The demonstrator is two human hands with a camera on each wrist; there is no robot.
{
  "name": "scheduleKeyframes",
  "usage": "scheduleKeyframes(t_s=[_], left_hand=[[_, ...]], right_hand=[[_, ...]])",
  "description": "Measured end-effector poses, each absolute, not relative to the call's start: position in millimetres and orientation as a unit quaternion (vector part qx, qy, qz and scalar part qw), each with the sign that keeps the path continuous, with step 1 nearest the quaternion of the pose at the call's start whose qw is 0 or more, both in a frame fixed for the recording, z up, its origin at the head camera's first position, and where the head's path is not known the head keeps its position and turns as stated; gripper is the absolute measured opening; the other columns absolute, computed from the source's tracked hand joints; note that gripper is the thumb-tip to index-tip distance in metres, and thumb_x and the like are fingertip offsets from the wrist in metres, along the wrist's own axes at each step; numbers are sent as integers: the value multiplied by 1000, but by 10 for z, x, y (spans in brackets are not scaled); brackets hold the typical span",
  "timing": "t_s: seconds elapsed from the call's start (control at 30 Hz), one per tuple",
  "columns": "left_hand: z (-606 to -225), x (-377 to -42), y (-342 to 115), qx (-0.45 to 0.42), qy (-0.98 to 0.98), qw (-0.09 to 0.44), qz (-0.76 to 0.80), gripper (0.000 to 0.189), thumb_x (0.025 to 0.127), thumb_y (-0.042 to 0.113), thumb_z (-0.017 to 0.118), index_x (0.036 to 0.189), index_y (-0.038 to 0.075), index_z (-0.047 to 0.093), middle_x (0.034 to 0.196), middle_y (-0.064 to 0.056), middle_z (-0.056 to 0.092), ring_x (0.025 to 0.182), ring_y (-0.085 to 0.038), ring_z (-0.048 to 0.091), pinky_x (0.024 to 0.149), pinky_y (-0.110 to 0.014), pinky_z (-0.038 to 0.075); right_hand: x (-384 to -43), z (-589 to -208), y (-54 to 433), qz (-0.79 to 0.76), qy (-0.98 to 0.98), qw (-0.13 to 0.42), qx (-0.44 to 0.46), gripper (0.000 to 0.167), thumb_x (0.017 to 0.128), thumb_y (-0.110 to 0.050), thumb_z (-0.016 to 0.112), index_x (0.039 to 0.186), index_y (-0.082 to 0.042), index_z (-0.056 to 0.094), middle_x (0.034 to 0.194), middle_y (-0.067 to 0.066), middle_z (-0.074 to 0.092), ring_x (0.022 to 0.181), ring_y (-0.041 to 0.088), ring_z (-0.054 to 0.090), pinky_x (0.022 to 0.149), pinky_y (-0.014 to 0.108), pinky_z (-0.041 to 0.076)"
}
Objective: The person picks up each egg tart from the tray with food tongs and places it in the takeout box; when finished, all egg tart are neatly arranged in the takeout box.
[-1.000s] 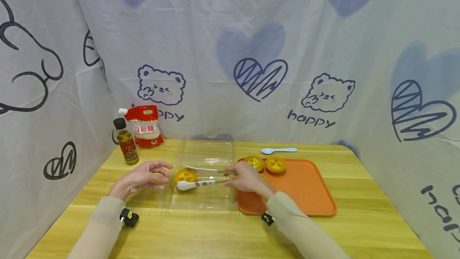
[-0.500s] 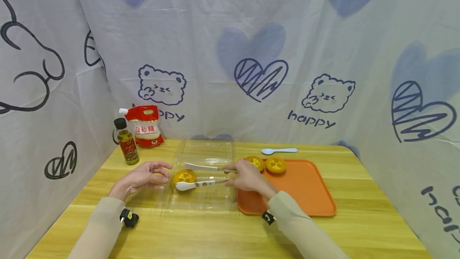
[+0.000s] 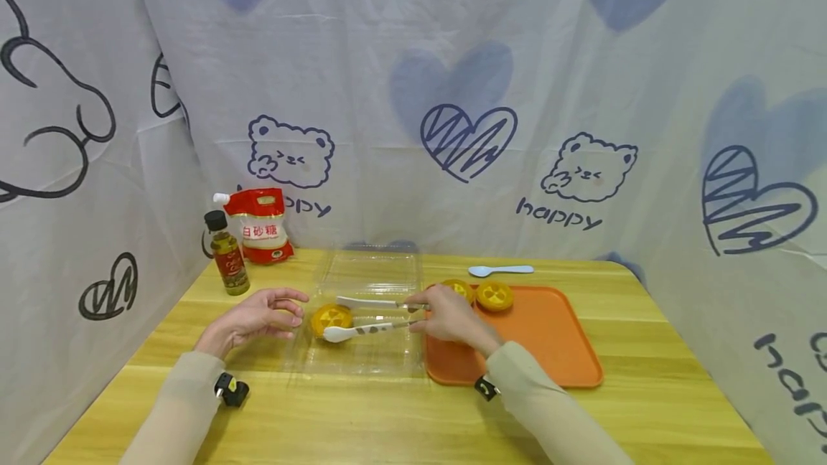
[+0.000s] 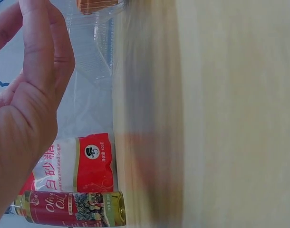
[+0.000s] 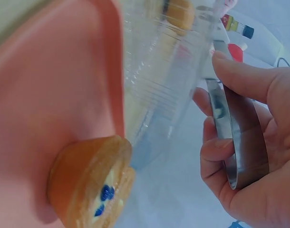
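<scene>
My right hand (image 3: 449,316) holds a pair of tongs (image 3: 368,303) with white tips; the right wrist view shows thumb and fingers around its bent metal end (image 5: 247,147). The tips point left over a clear plastic container (image 3: 368,364) with its lid up. A round golden tart (image 3: 332,318) sits at the container's left end, partly behind the near tip. Whether the tips touch it, I cannot tell. My left hand (image 3: 261,318) hovers beside the container's left edge, fingers loosely bent, holding nothing. Two tarts, one (image 3: 494,296) beside another (image 3: 460,289), rest on an orange tray (image 3: 543,350).
An oil bottle (image 3: 229,260) and a red and white sugar bag (image 3: 263,232) stand at the back left. A light blue spoon (image 3: 504,270) lies behind the tray. A patterned cloth (image 3: 388,92) hangs behind the table.
The tart has shifted slightly left and nearer to me in the container. Lately the tongs have drawn back a little to the right. My left hand has hardly moved.
</scene>
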State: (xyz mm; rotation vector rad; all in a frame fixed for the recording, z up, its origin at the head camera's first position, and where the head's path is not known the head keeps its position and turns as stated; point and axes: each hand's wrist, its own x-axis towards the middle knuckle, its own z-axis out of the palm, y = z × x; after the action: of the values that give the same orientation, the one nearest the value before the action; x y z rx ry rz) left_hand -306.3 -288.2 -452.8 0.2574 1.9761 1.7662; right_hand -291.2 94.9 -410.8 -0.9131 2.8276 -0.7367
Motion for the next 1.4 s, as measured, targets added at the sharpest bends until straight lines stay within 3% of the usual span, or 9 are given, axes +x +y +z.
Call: scheduleKeyframes(t_s=[0.2, 0.5, 0.6, 0.7, 0.87, 1.1, 1.23, 1.4], left_hand=[[-4518, -3049, -2882, 92, 725, 236, 640, 66, 89, 5, 69, 142, -10, 33, 110, -12, 58, 90, -17, 66, 80, -35, 61], [-4489, -3030, -2870, 89, 723, 235, 644, 64, 89, 4, 69, 140, -9, 35, 106, -9, 59, 87, -15, 65, 78, -34, 61], [-4485, -3029, -2869, 87, 724, 237, 642, 64, 89, 4, 69, 141, -8, 35, 106, -9, 59, 88, -15, 65, 78, -34, 61], [-4489, -3033, -2870, 86, 724, 238, 641, 64, 89, 5, 69, 141, -8, 34, 107, -10, 58, 89, -16, 65, 79, -34, 61], [-4507, -3042, -2877, 86, 725, 237, 641, 65, 89, 5, 69, 142, -8, 33, 108, -11, 59, 90, -17, 65, 79, -34, 61], [-4533, -3059, -2866, 90, 722, 239, 643, 65, 89, 5, 69, 142, -9, 33, 109, -11, 59, 90, -17, 66, 79, -35, 61], [-4542, -3069, -2867, 92, 723, 238, 642, 65, 89, 4, 69, 142, -8, 33, 109, -11, 59, 89, -16, 66, 79, -35, 61], [-4547, -3064, -2875, 96, 723, 235, 642, 65, 89, 4, 69, 142, -9, 34, 109, -10, 59, 88, -15, 66, 79, -34, 61]], right_hand=[[-2917, -4205, 935, -240, 920, 6, -310, 41, 85, -21, 77, 125, -14, 69, 110, 3, 74, 50, 5, 39, 64, 24, 43], [-2932, -4253, 962, -245, 920, 4, -307, 46, 84, -23, 78, 127, -13, 67, 109, 3, 74, 52, 9, 28, 54, 22, 31], [-2938, -4242, 1000, -258, 917, 22, -304, 49, 83, -23, 79, 129, -14, 65, 111, 4, 73, 58, 12, 41, 59, 23, 38], [-2938, -4226, 1053, -278, 912, 37, -299, 49, 84, -23, 78, 130, -15, 64, 115, 4, 72, 77, 18, 58, 68, 28, 46], [-2934, -4223, 1159, -302, 905, 39, -296, 47, 85, -25, 77, 130, -18, 65, 120, 4, 70, 104, 26, 64, 87, 41, 53], [-2902, -4255, 1347, -351, 893, 47, -278, 46, 86, -21, 77, 130, -17, 65, 116, 8, 70, 99, 24, 64, 89, 44, 54], [-2885, -4278, 1456, -370, 892, 49, -255, 47, 85, -19, 77, 130, -18, 65, 120, 5, 68, 107, 23, 65, 94, 44, 54], [-2884, -4297, 1600, -391, 886, 53, -244, 46, 85, -16, 76, 129, -13, 65, 118, 7, 70, 95, 18, 64, 77, 33, 54]])
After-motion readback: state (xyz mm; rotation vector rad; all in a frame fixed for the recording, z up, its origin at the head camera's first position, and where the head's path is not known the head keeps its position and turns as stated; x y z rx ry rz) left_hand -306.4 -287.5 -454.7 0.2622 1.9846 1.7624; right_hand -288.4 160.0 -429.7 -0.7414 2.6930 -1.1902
